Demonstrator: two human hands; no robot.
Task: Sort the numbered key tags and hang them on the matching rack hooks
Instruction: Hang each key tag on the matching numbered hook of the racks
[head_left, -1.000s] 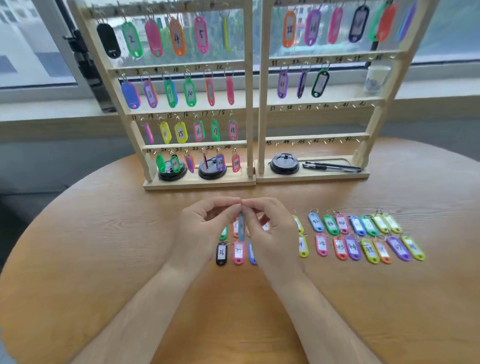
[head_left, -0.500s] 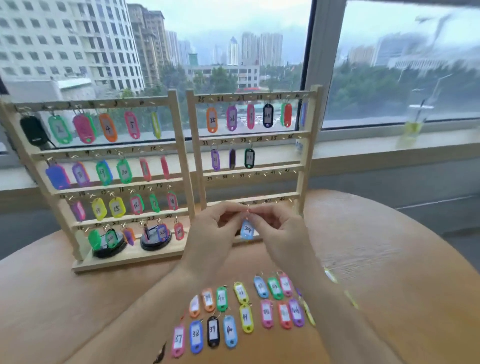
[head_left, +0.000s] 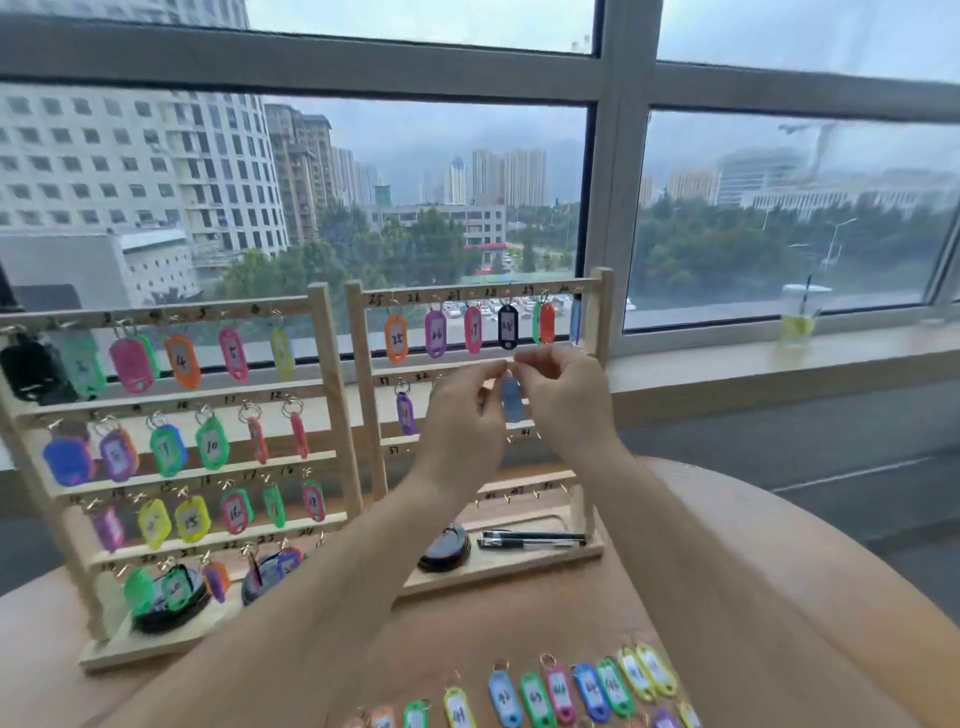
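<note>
The left hand (head_left: 464, 415) and right hand (head_left: 566, 400) hold the ring of the blue tag (head_left: 511, 401) in a pinch grip at the second rail of the right rack (head_left: 415, 297). The ring may miss its hook and drop, because the hands hide the hook.

- The left hand (head_left: 462, 410) and right hand (head_left: 563, 395) rise from just over the loose tags (head_left: 561, 693) on the table. They are now up at the right rack (head_left: 457, 294), level with its second rail (head_left: 415, 373).
- The blue tag (head_left: 511, 399), pinched at its ring between the fingertips of both hands, goes up with them. It now hangs in front of that rail, below the black tag (head_left: 508, 326).
- The view tips upward: the loose tags drop to the bottom edge and the window (head_left: 779, 208) fills the top.
</note>
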